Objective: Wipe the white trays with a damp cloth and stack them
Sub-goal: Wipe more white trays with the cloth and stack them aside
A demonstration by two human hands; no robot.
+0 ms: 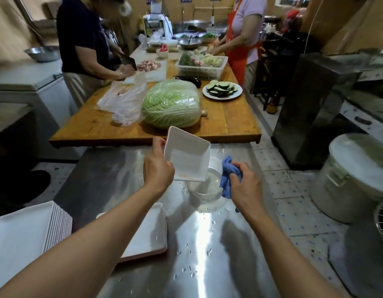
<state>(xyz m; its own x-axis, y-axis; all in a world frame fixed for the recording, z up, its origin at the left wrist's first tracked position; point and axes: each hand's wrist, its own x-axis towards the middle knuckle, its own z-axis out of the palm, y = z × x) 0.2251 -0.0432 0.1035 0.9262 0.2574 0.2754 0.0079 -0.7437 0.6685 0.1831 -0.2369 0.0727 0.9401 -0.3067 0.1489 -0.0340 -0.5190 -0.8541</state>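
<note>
Left hand (pixel 158 168) grips tilted white tray (pixel 187 157) over water bowl (pixel 204 188); right hand (pixel 245 186) clutches blue cloth (pixel 227 175). Steady tray, wipe orange residue at lower edge.

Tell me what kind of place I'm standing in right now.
Most likely a working restaurant or canteen kitchen: a steel worktable, a tall stack of white trays, and a wooden prep table where two people are cutting food.

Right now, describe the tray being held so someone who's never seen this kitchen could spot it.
On the steel counter in front of the wooden prep table, find the clear glass bowl. The white tray is tilted above it, gripped by the left hand. Unlike the stacked trays, it is off the counter.
</note>
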